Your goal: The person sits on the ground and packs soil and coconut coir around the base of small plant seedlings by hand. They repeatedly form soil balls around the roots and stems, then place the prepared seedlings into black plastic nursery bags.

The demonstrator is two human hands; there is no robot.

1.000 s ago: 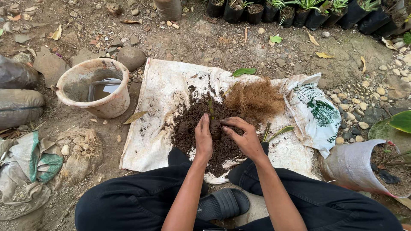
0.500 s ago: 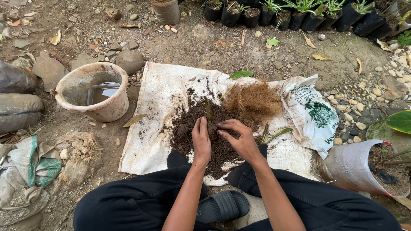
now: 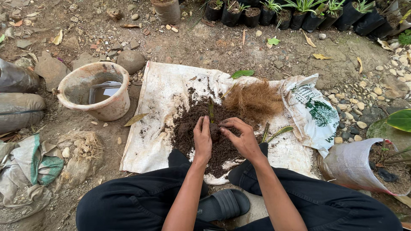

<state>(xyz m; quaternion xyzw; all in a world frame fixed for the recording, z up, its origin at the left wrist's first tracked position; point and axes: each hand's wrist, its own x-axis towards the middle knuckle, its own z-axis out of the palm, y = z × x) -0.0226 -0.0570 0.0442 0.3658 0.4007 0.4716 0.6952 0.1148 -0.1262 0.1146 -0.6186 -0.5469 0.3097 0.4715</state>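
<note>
A pile of dark soil [image 3: 201, 128] lies on a white woven sack [image 3: 167, 98] spread on the ground. A small green shoot [image 3: 211, 112] stands upright in the soil. My left hand [image 3: 202, 139] and my right hand [image 3: 239, 137] press together around a clump of soil at the foot of the shoot, fingers curled on it. A tuft of brown coconut fibre [image 3: 253, 102] rests on the sack just beyond my right hand. Two cut green stems [image 3: 274, 131] lie to the right of my right hand.
A dirty round bucket [image 3: 95, 90] holding water stands at the left. A printed white bag [image 3: 314, 112] lies at the right. A plastic bag with soil and a plant [image 3: 364, 164] is at the lower right. Black nursery pots [image 3: 291, 13] line the far edge. My black sandal [image 3: 222, 204] is below.
Both hands have stayed on the soil clump around the shoot, shifting only slightly. The camera has tilted a little, so the scene sits slightly lower in view.
</note>
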